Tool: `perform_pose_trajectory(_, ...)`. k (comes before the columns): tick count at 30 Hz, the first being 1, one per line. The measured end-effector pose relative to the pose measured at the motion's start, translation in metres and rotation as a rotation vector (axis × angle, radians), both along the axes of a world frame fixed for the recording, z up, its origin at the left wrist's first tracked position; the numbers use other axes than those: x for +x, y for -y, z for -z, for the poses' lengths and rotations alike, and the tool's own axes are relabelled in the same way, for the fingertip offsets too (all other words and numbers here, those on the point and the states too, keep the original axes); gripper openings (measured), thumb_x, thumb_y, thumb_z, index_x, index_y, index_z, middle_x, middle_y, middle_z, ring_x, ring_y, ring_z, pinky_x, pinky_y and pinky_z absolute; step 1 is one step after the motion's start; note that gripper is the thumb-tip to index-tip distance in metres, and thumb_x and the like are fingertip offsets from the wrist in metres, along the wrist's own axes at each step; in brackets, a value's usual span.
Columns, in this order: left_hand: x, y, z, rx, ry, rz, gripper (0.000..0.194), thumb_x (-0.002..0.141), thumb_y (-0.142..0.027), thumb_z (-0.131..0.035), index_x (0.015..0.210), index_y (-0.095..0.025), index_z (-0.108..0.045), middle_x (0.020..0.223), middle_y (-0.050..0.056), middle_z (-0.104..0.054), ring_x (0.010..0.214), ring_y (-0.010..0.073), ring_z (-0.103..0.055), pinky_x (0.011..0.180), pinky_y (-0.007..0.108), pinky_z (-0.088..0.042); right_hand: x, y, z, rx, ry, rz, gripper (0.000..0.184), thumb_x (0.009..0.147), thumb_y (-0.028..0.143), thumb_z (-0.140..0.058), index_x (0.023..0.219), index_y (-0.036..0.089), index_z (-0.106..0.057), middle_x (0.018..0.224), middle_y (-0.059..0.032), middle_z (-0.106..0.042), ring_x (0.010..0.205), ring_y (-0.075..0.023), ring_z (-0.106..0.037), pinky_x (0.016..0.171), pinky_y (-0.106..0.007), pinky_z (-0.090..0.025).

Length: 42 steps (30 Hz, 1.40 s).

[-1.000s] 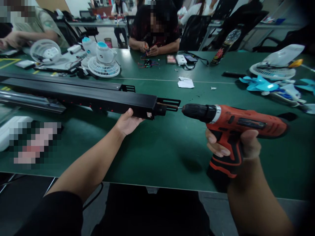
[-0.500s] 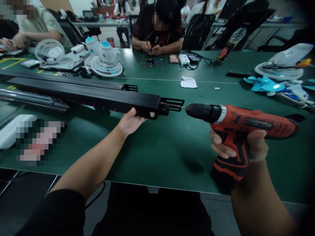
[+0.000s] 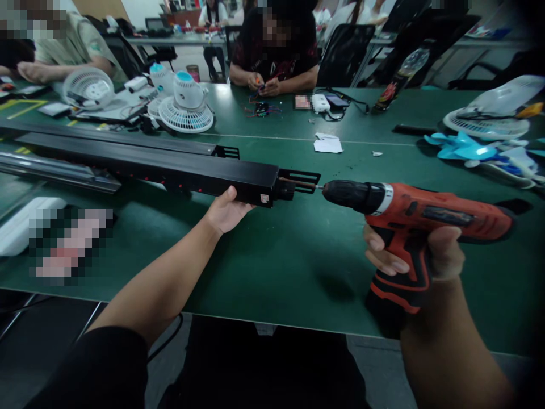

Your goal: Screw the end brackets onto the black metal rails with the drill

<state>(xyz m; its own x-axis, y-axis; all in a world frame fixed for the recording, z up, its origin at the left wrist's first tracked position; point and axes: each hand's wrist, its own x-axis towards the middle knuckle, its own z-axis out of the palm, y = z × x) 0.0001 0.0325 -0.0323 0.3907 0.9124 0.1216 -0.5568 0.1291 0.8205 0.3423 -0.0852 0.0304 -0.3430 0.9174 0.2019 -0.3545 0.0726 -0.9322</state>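
Observation:
My left hand (image 3: pixel 230 213) grips a long black rectangular bar (image 3: pixel 191 170) near its right end, thumb on the front face and fingers underneath. A slotted black bracket (image 3: pixel 304 176) sticks out of that end. My right hand (image 3: pixel 443 253) is wrapped round the handle of a red and black cordless drill (image 3: pixel 451 210), held level above the table. Its long thin bit (image 3: pixel 298 183) points left, the tip reaching the bar's end. Whether the tip sits on a screw is too small to tell.
Behind the bar lies a second black bar (image 3: pixel 128 136); a shiny metal strip (image 3: pixel 55 173) is at the left. Fan parts (image 3: pixel 187 111) stand at the back left, blue fan blades (image 3: pixel 464 149) at the right. A bottle (image 3: pixel 400 76) and a seated person (image 3: pixel 272 57) are across the green table (image 3: pixel 272 272).
Both hands, the bar and the drill keep nearly the same positions. The whole view has shifted very slightly. At the far left, another person's hand has moved.

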Motion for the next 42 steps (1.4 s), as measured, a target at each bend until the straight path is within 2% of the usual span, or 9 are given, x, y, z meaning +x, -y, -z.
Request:
perform_pose_trajectory(4,0.001,0.001,0.0,0.0,0.027,0.013,0.07,0.072,-0.066,-0.087,0.124,-0.021,-0.074,0.125,0.014,-0.076,0.141,0.0437,-0.054,0.111,0.054,-0.053,0.0,0.001,0.0,-0.019,-0.034,0.01,0.055,0.088,0.068,-0.075,0.122,0.025,-0.072,0.081,-0.0048,-0.068,0.036,-0.0064,-0.028,0.031,-0.023,-0.032)
perform_pose_trajectory(14,0.001,0.0,0.0,-0.001,0.022,0.02,0.077,0.072,-0.067,-0.086,0.13,-0.02,-0.071,0.127,0.017,-0.075,0.139,0.0446,-0.056,0.11,0.054,-0.054,0.0,0.0,-0.002,-0.006,-0.039,-0.021,0.059,0.088,0.068,-0.074,0.125,0.022,-0.073,0.081,-0.0048,-0.068,0.037,-0.0062,-0.029,0.032,-0.023,-0.034)
perform_pose_trajectory(19,0.0,0.0,-0.002,0.0,0.038,0.04,0.074,0.074,-0.065,-0.086,0.132,-0.021,-0.07,0.126,0.014,-0.076,0.137,0.0425,-0.059,0.11,0.051,-0.054,0.002,-0.001,0.001,-0.012,-0.063,-0.041,0.062,0.088,0.067,-0.074,0.131,0.022,-0.071,0.082,-0.005,-0.068,0.037,-0.0065,-0.03,0.032,-0.023,-0.039)
perform_pose_trajectory(24,-0.001,0.0,-0.002,-0.001,0.028,0.025,0.074,0.073,-0.064,-0.087,0.13,-0.021,-0.071,0.128,0.013,-0.075,0.137,0.0416,-0.059,0.111,0.05,-0.053,0.001,-0.001,0.001,-0.002,-0.101,-0.052,0.052,0.089,0.066,-0.074,0.122,0.026,-0.072,0.085,-0.0053,-0.07,0.036,-0.0061,-0.032,0.033,-0.023,-0.041)
perform_pose_trajectory(30,-0.003,-0.002,0.003,0.013,0.05,-0.01,0.07,0.075,-0.061,-0.087,0.131,-0.022,-0.072,0.125,0.012,-0.076,0.142,0.0407,-0.055,0.112,0.049,-0.054,-0.002,0.0,-0.003,-0.002,-0.085,-0.056,0.052,0.089,0.066,-0.074,0.12,0.024,-0.075,0.082,-0.0042,-0.069,0.036,-0.0056,-0.03,0.032,-0.022,-0.04)
perform_pose_trajectory(33,-0.004,-0.002,0.004,0.007,0.055,-0.015,0.069,0.076,-0.06,-0.087,0.132,-0.023,-0.071,0.128,0.012,-0.076,0.142,0.0398,-0.055,0.113,0.048,-0.053,-0.001,-0.001,-0.002,0.014,-0.087,-0.067,0.058,0.09,0.068,-0.073,0.126,0.022,-0.074,0.082,-0.0047,-0.068,0.036,-0.0058,-0.029,0.031,-0.022,-0.038)
perform_pose_trajectory(37,-0.005,-0.002,0.002,0.006,0.066,-0.018,0.069,0.074,-0.06,-0.089,0.129,-0.022,-0.073,0.125,0.012,-0.077,0.143,0.0394,-0.055,0.115,0.047,-0.051,-0.002,-0.001,-0.003,0.006,-0.08,-0.065,0.065,0.089,0.068,-0.073,0.136,0.023,-0.07,0.082,-0.0041,-0.068,0.035,-0.0053,-0.029,0.031,-0.022,-0.038)
perform_pose_trajectory(42,-0.006,-0.003,0.002,0.052,0.044,-0.024,0.065,0.072,-0.064,-0.088,0.12,-0.021,-0.078,0.126,0.012,-0.076,0.142,0.0409,-0.055,0.113,0.048,-0.053,0.001,-0.004,-0.01,0.005,-0.039,-0.085,0.063,0.089,0.069,-0.073,0.133,0.025,-0.071,0.084,-0.005,-0.07,0.036,-0.0053,-0.032,0.031,-0.022,-0.038)
